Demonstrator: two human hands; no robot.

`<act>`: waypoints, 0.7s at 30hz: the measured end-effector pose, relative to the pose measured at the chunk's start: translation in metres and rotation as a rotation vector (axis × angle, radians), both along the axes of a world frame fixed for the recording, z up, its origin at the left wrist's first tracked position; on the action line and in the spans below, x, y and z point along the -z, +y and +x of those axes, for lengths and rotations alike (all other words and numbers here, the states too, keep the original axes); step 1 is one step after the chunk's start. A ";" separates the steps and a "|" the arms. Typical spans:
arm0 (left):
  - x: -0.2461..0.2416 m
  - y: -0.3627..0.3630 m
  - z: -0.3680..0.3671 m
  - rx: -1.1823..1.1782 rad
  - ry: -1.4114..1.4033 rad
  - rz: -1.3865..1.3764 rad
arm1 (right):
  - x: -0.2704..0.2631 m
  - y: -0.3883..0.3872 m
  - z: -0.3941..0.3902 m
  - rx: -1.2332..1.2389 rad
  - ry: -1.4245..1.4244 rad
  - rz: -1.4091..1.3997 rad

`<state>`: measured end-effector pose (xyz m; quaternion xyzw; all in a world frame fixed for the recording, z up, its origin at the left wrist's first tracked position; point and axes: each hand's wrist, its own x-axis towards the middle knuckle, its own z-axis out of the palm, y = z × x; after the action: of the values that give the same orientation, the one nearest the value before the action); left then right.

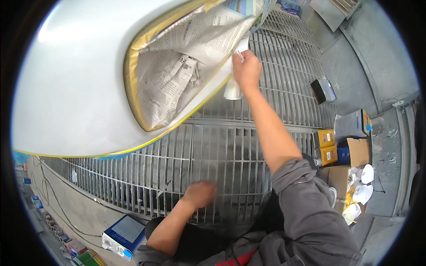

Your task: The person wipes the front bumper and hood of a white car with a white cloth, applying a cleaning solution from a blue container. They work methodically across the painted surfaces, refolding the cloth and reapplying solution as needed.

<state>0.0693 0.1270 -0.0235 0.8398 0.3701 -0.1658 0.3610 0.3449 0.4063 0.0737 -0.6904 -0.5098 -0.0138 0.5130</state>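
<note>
My right hand [247, 69] is closed around a crumpled white wipe [234, 91], cloth or paper, whose lower end hangs free. It is at the edge of a light-coloured car body panel [80, 93]. A large opening in that panel is covered with newspaper [159, 79] and bordered by yellow masking tape [130, 71]. More yellow tape runs along the panel's lower edge, with bits of blue film behind it. My left hand [200, 193] is apart from the panel, above the metal floor grating [213, 143]. Its fingers are curled and blurred by motion; nothing held can be made out.
A blue-and-white metal can [123, 234] stands at lower left, near a hose [60, 206]. To the right are yellow tins [325, 139], a grey can [351, 123] and a cardboard box [336, 183] with discarded cups and paper. A dark open container [322, 91] lies on the grating.
</note>
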 end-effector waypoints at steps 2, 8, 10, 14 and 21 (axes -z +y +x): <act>0.004 0.001 0.004 -0.007 -0.033 -0.002 | 0.003 -0.041 -0.044 -0.046 0.272 0.058; 0.007 0.003 0.006 0.004 -0.033 0.017 | 0.031 -0.085 -0.078 -0.262 0.236 0.000; 0.001 -0.002 0.001 -0.020 -0.031 0.039 | 0.022 -0.038 -0.028 -0.170 0.230 -0.059; -0.009 -0.009 -0.002 -0.029 -0.030 0.031 | 0.000 -0.010 -0.011 0.014 0.225 0.013; 0.000 0.002 0.004 0.017 0.073 -0.059 | 0.000 -0.096 -0.097 -0.249 0.216 -0.155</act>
<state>0.0733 0.1287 -0.0238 0.8253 0.3708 -0.2101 0.3706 0.2483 0.3102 0.0733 -0.6569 -0.5328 0.1635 0.5078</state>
